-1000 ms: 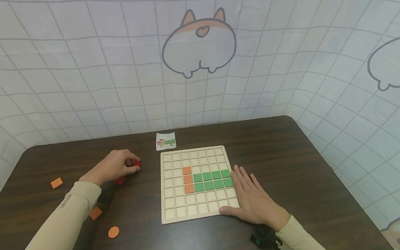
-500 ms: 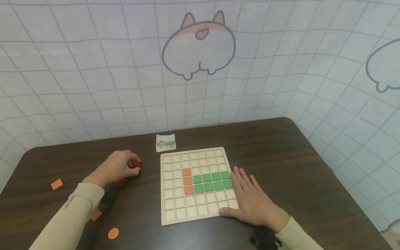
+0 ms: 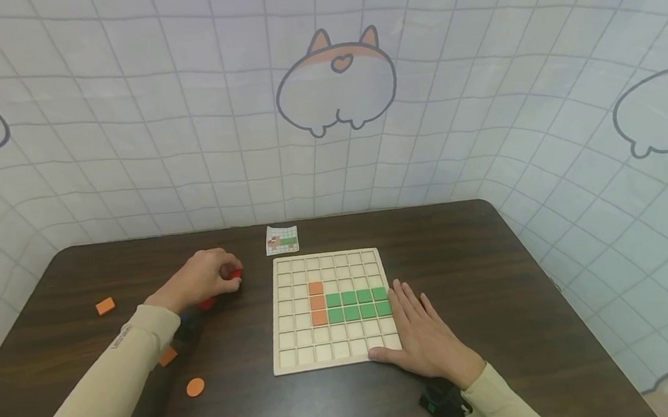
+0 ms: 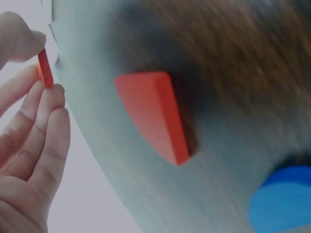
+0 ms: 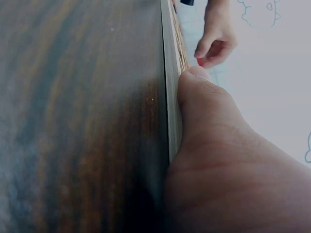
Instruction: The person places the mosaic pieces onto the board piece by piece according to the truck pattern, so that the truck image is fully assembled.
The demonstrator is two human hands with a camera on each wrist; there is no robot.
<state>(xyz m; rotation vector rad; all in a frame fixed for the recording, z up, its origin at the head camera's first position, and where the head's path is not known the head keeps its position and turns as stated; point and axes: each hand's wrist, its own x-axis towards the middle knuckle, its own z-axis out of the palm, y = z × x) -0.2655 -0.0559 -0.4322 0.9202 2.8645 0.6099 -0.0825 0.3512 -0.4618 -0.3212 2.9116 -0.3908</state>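
My left hand [image 3: 203,276] pinches a thin red piece [image 4: 45,70] between thumb and fingertips, left of the board. Beneath that hand a red quarter-round piece [image 4: 150,114] lies on the table, with a blue piece [image 4: 282,201] near it in the left wrist view. The pale grid board [image 3: 299,357] bears a column of orange square tiles [image 3: 317,303] and two rows of green square tiles [image 3: 357,304]. My right hand [image 3: 429,339] lies with straight fingers along the board's right edge, its thumb at the near right corner.
A small printed pattern card [image 3: 282,240] lies behind the board on the dark table [image 3: 256,414]. To the left are an orange rectangle [image 3: 105,306], an orange piece [image 3: 168,355] partly under the left sleeve, and an orange disc [image 3: 195,387]. A patterned curtain [image 3: 183,116] hangs behind.
The head view has shifted slightly. My left hand keeps its pinch on the red piece with only a slight movement; the right hand stays against the board, and the tiles have not moved.
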